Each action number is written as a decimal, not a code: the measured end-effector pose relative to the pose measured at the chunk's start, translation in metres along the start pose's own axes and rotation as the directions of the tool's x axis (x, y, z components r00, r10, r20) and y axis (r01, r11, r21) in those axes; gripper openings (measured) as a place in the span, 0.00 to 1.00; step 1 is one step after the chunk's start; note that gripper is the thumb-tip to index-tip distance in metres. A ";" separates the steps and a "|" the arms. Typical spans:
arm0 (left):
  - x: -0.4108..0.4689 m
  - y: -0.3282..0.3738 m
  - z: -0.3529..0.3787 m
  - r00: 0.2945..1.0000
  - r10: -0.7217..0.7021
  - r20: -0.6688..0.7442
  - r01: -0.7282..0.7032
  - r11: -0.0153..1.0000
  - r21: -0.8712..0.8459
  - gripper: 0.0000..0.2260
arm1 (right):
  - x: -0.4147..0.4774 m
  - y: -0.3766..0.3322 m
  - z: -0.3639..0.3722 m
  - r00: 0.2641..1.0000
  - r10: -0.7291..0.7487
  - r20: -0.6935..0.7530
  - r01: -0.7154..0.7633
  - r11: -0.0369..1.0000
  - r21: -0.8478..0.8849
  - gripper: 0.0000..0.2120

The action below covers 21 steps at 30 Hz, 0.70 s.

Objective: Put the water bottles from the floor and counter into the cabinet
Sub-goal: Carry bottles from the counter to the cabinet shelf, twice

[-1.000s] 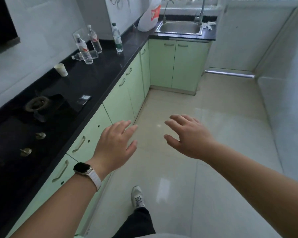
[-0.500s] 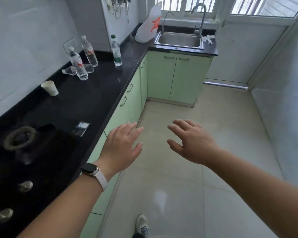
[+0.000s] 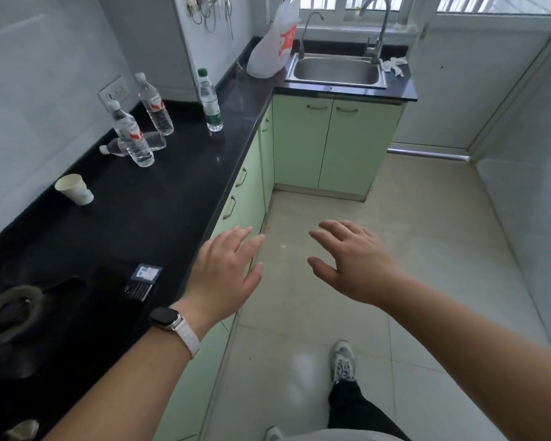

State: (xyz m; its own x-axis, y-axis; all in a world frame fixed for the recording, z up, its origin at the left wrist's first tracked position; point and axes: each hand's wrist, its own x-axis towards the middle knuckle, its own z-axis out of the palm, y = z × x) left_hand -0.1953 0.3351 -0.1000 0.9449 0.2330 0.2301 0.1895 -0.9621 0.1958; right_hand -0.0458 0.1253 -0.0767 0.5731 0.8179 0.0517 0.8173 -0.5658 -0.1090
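**Four bottles on counter, both hands empty**

Far left: a stove burner point(image 3: 11, 309) is set into the black counter point(image 3: 172, 192). A paper cup point(image 3: 74, 189) stands upright near the wall. Beyond it, one red-label water bottle point(image 3: 132, 137) stands upright, with a clear water bottle point(image 3: 155, 141) lying on its side just behind it. A second red-label bottle point(image 3: 156, 109) stands nearer the wall, and a green-label bottle point(image 3: 211, 104) stands apart to the right. A small dark card point(image 3: 143, 281) lies near the counter edge.

Centre: the left hand point(image 3: 226, 275), a watch point(image 3: 167, 317) on its wrist, hovers above the counter edge, fingers extended, holding nothing. The green cabinet doors point(image 3: 331, 144) are closed. A plastic bag point(image 3: 273, 49) sits beside the sink point(image 3: 336, 71).

Right: the right hand point(image 3: 353, 262) hovers over the floor point(image 3: 442, 249), fingers spread and relaxed, holding nothing.
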 end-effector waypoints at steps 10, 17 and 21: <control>0.138 0.007 0.024 0.995 -0.092 0.025 0.091 0.994 0.054 0.24 | 0.117 0.107 -0.001 0.998 -0.063 -0.004 0.063 0.996 0.066 0.30; 0.239 0.027 0.037 0.995 -0.091 -0.051 0.096 0.989 0.114 0.22 | 0.190 0.192 -0.015 0.987 -0.152 -0.055 0.155 0.987 0.049 0.27; 0.265 0.026 0.045 0.992 -0.118 -0.050 0.124 0.984 0.129 0.22 | 0.223 0.214 -0.019 0.985 -0.168 -0.051 0.171 0.983 0.072 0.28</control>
State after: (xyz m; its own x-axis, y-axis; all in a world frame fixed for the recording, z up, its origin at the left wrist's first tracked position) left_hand 0.0715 0.3652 -0.0765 0.9013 0.3519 0.2527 0.3381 -0.9360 0.0977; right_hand 0.2584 0.1846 -0.0695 0.4303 0.8947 0.1197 0.8968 -0.4087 -0.1696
